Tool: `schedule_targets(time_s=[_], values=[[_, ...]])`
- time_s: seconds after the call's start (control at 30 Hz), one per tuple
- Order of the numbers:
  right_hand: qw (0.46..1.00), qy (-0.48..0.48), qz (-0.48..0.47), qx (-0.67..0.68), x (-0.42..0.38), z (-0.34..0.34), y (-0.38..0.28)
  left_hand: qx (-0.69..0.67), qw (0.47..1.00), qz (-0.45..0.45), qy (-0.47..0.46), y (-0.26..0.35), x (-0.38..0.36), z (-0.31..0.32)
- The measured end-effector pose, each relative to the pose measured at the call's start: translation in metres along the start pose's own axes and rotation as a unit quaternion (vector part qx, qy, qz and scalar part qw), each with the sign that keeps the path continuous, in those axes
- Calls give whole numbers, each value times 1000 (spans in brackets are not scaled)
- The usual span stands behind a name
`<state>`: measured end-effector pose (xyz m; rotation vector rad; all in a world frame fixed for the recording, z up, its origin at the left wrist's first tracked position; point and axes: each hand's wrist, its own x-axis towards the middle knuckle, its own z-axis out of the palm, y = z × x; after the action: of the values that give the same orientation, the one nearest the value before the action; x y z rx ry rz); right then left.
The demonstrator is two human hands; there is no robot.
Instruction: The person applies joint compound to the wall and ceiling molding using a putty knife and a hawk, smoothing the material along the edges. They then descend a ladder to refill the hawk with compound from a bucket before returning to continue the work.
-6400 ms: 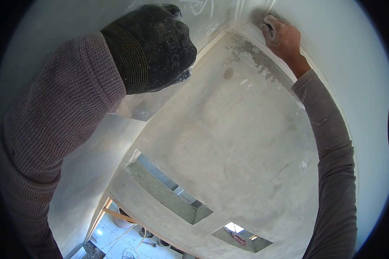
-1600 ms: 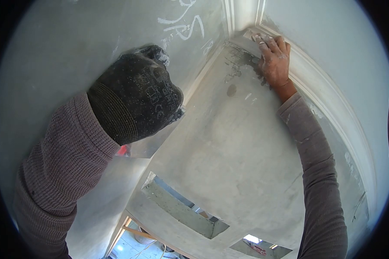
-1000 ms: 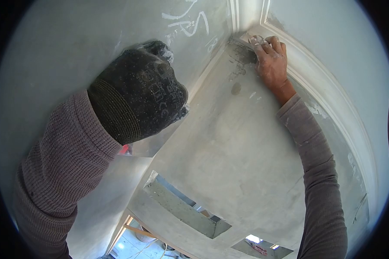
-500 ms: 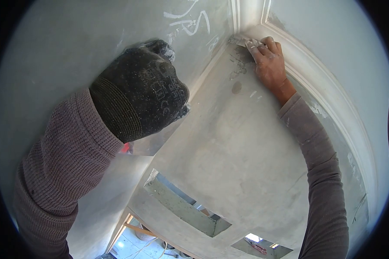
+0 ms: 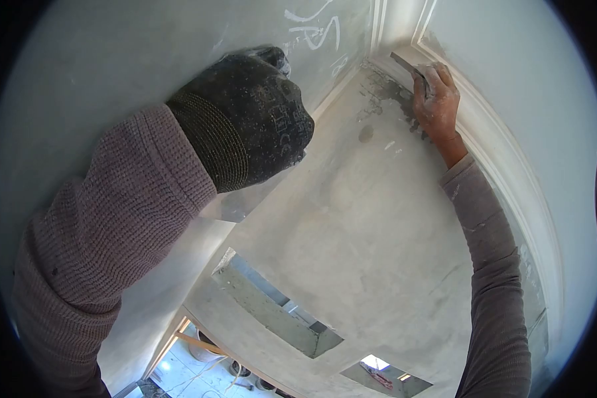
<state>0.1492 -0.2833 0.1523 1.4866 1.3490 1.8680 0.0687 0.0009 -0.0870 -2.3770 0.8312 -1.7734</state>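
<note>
My right hand (image 5: 438,99), bare and dusted with white, is closed around a putty knife (image 5: 404,64). Its thin blade points up and left, close to the corner where the wall meets the white moulding (image 5: 474,89). Dark damp-looking patches (image 5: 385,89) mark the wall just left of this hand. In a black glove speckled with white, my left hand (image 5: 255,119) is closed in a fist before the left wall. Below the glove shows part of a flat metal-looking plate (image 5: 242,204) with a straight edge. The glove hides where the fingers meet it.
Two rectangular openings, a long one (image 5: 278,305) and a smaller one (image 5: 388,378), cut through the plastered wall (image 5: 371,219). White scrawled marks (image 5: 315,30) are on the left wall. Far below lie a bucket (image 5: 202,348) and other items on a shiny floor.
The putty knife has come down and right from the corner, and its blade now stands out edge-on. My left hand sits higher and farther right in view. The view has shifted slightly.
</note>
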Motion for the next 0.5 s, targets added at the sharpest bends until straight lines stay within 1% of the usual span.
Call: schedule_targets(time_s=[0.07, 0.1, 0.13, 0.17, 0.2, 0.27, 0.33, 0.4, 0.5], values=[[998, -18, -47, -42, 3, -3, 3, -18, 999, -13, -23, 0, 1, -1], [998, -19, -47, -43, 4, -4, 2, -26, 999, -18, -35, 0, 2, -1], [992, -28, -92, -77, 6, -4, 0, -26, 999, -17, -35, -1, 3, 0], [984, -38, -135, -110, 5, -4, -1, -26, 999, -15, -19, -2, 2, 2], [984, -38, -133, -109, 5, -2, -2, -26, 1000, -13, -5, -3, 1, 5], [963, -57, -211, -155, 3, 2, -1, -26, 999, -6, 24, -5, -1, 12], [960, -60, -222, -163, -2, 7, 1, -25, 999, -4, 37, -3, -1, 6], [955, -62, -235, -171, -3, 9, 2, 58, 996, 20, 64, 1, -2, -1], [952, -71, -239, -177, -3, 7, 2, 73, 995, 12, 68, 2, -3, 4]])
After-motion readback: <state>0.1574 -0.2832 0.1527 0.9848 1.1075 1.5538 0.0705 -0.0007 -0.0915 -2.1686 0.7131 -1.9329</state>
